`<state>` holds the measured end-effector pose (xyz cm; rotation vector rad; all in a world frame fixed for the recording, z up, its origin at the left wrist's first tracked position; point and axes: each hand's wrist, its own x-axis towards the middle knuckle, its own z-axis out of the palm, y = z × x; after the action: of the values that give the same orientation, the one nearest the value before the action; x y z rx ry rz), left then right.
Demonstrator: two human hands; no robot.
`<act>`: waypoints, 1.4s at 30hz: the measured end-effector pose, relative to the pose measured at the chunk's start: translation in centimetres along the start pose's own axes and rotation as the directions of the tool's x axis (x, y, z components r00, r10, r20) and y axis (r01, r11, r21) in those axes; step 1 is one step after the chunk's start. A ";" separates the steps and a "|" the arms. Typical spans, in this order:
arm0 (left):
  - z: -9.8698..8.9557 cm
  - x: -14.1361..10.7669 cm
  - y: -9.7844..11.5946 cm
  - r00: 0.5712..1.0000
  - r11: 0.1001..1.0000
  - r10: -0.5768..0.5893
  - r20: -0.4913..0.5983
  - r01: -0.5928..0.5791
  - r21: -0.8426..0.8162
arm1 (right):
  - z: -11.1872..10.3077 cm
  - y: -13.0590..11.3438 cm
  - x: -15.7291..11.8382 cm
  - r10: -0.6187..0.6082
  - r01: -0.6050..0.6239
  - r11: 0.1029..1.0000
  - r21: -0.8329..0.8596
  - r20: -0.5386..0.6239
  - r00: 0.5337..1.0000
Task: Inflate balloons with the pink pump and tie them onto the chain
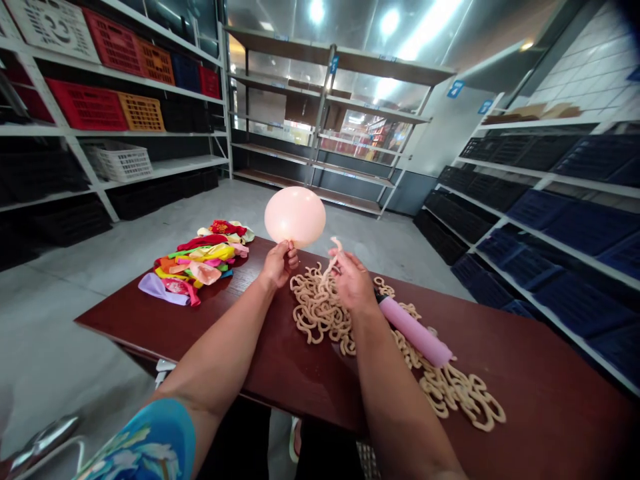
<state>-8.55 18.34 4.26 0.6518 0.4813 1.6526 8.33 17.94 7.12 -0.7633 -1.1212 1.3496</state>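
Observation:
A round, inflated pale pink balloon (295,215) stands above my left hand (281,263), whose fingers are pinched round its neck. In my right hand (353,280), a short beige twisted cord (334,257) is held between thumb and fingers, its end sticking up. Below that hand lies a tangled pile of beige cord pieces (313,310), curled into loops. A pink cylinder with a black end (416,331), which looks like a hand pump, rests on the cords right of my right wrist. Left of my left hand is a heap of uninflated coloured balloons (200,257).
The dark red table (285,373) carries all of this. Shelves with coloured crates (93,105) stand on the left, a metal rack (325,100) at the back, and shelves of dark blue crates (560,227) on the right. Grey floor (200,200) lies between.

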 end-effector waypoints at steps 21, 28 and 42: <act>2.2 -1.4 -0.7 0.986 0.987 -0.145 0.085 0.139 0.076 | 0.4 -2.9 -1.7 -0.462 0.459 0.855 -0.241 0.047 0.886; 2.7 -1.6 -0.9 0.994 0.980 -0.083 0.070 0.068 0.187 | -1.1 1.1 -1.1 -0.320 0.373 0.189 -0.908 0.303 0.898; 2.0 -1.8 -3.3 0.953 0.404 0.084 0.293 -0.301 0.864 | -0.9 1.6 -1.5 -0.405 0.354 0.269 -0.896 0.228 0.885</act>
<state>-4.62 17.12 3.37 1.7434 1.2261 1.3984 8.73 16.85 5.06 -1.1971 -1.9149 0.1202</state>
